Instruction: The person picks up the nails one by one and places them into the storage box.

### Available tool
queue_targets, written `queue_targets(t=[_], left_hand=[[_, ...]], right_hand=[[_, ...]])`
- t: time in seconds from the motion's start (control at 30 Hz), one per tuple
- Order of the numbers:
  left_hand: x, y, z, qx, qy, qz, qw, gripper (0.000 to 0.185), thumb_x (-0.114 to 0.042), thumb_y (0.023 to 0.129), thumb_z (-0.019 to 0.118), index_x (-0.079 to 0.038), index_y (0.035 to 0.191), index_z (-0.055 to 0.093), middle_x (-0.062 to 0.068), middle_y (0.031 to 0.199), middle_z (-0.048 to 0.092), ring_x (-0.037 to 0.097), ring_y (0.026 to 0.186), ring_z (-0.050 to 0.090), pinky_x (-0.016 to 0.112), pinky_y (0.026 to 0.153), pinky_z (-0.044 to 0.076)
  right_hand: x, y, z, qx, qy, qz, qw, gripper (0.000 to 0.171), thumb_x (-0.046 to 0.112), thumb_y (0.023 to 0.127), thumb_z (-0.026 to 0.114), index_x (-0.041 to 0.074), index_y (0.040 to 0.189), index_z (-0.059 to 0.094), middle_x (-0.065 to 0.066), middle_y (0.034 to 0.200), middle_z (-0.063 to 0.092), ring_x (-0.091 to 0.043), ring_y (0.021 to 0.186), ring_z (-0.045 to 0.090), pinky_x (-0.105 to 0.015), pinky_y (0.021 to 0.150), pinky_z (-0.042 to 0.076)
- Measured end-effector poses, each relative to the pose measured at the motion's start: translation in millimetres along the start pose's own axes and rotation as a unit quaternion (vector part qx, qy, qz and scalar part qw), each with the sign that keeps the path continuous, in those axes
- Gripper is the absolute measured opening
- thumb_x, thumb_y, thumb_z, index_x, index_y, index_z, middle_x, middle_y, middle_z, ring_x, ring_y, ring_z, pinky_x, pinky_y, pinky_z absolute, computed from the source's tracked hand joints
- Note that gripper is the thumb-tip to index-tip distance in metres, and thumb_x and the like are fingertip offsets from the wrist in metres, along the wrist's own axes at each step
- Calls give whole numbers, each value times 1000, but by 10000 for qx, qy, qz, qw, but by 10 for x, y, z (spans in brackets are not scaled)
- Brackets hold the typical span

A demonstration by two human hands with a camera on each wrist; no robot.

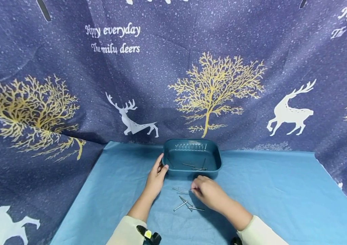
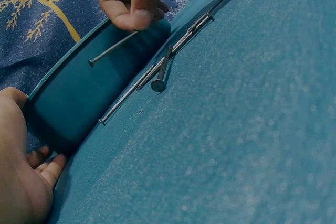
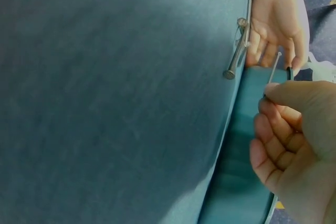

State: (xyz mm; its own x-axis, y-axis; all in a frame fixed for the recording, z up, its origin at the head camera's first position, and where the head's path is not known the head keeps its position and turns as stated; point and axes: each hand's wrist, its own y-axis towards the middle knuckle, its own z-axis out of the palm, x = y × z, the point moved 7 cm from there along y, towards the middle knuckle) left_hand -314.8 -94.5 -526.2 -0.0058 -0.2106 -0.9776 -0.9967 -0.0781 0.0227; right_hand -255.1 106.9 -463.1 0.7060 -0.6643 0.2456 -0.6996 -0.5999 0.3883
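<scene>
The right hand (image 1: 208, 193) pinches a nail (image 2: 113, 49), the left hand (image 1: 156, 177) grips the tray (image 1: 191, 154), below "Happy everyday" (image 1: 112, 30).

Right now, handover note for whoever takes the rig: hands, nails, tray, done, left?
Left hand: grips the tray's left rim.
Right hand: pinches one nail, just in front of the tray.
Done: a few nails in tray.
Left: held nail, plus several loose nails on the blue cloth in front of the tray.
</scene>
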Motion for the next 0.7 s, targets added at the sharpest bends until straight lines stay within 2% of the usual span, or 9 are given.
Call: queue_targets(t=[0.23, 0.6, 0.7], left_hand=[[2, -4, 0, 40, 17, -7, 10000, 58, -36, 106, 53, -35, 159, 31, 14, 163, 35, 33, 148, 40, 54, 116, 41], [8, -7, 2, 43, 32, 11, 10000, 58, -35, 106, 53, -35, 159, 32, 15, 162, 36, 33, 147, 41, 54, 115, 42], [11, -5, 5, 38, 67, 16, 10000, 57, -35, 106, 53, -38, 158, 32, 15, 162, 37, 33, 147, 41, 54, 115, 42]], right_hand=[[-13, 19, -37, 65, 80, 231, 9997, 11, 10, 89, 74, 15, 84, 66, 8, 81, 58, -7, 79, 53, -26, 70, 50], [-54, 37, -72, -122, 139, 323, 9993, 10, 12, 90, 75, 16, 86, 66, 8, 82, 59, -6, 79, 53, -26, 71, 50], [-84, 41, -101, -212, 214, 459, 9985, 11, 12, 90, 75, 15, 85, 66, 8, 83, 58, -7, 79, 52, -25, 70, 49]])
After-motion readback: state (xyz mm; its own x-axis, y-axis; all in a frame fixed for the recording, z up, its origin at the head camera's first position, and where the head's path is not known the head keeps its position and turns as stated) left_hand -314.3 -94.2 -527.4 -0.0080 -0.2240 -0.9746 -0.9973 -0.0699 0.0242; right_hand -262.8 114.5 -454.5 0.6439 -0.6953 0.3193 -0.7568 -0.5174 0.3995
